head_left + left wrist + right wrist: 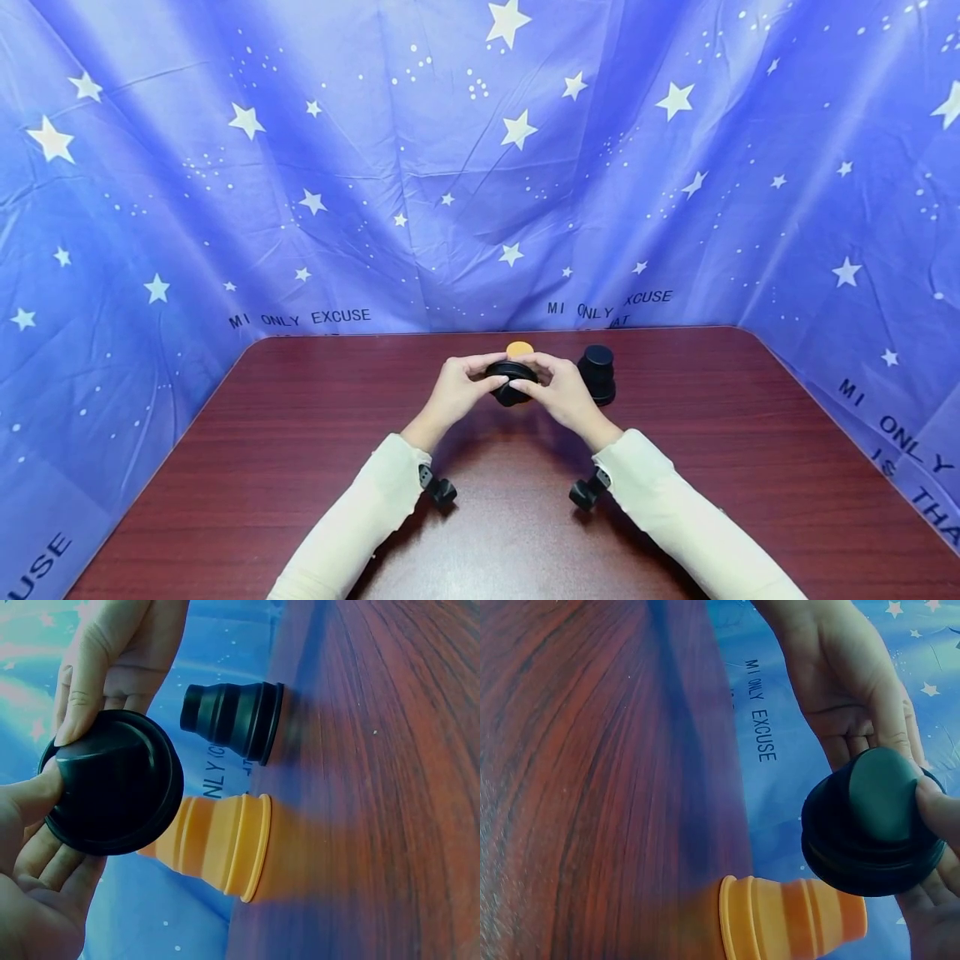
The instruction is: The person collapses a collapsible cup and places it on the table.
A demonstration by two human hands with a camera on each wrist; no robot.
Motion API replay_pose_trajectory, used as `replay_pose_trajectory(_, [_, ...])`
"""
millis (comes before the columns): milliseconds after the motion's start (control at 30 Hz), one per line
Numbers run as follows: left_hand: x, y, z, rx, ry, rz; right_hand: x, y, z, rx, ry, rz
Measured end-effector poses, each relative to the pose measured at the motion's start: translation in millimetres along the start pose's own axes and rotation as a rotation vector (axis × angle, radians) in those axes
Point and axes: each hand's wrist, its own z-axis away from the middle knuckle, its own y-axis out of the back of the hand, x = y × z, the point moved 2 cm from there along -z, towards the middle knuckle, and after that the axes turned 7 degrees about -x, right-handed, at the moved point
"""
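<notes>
Both hands hold a round black lid (513, 385) above the table, with a raised, slanted part on its face. On its left side the left hand (453, 390) pinches it, thumb on the near face and fingers around the far edge. The right hand (564, 388) grips the other side in the same way, the thumbs close together. Behind the lid an orange ribbed collapsible cup (217, 840) stands upside down, wide rim on the table. A matching black cup (597, 375) stands upside down just past the right hand.
The dark red wooden table (315, 400) ends at a blue curtain (420, 167) with white stars and lettering, which hangs behind and along both sides. A small black camera (438, 487) is strapped at the left wrist, another camera (588, 490) at the right.
</notes>
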Motion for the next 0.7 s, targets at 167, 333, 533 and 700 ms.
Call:
replay_pose_trajectory(167, [-2.4,2.1,-0.5,-0.031,-0.013,0.043,-2.0,-0.6,1.6,0.063,0.027,0.011])
replay_pose_trajectory(333, [-5.3,2.6,-1.6,-0.041,-0.052,0.163,1.5,-0.3,2.0,0.152,0.024,-0.045])
replay_pose_trajectory(533, [-7.6,-1.1,-1.7,-0.05,-0.066,0.257,0.4,-1.4,1.1,0.203,-0.047,-0.189])
replay_pose_trajectory(700, [-10.5,-2.3,-2.5,-0.016,-0.097,0.28,-0.1,-2.1,1.9,0.209,-0.059,-0.197])
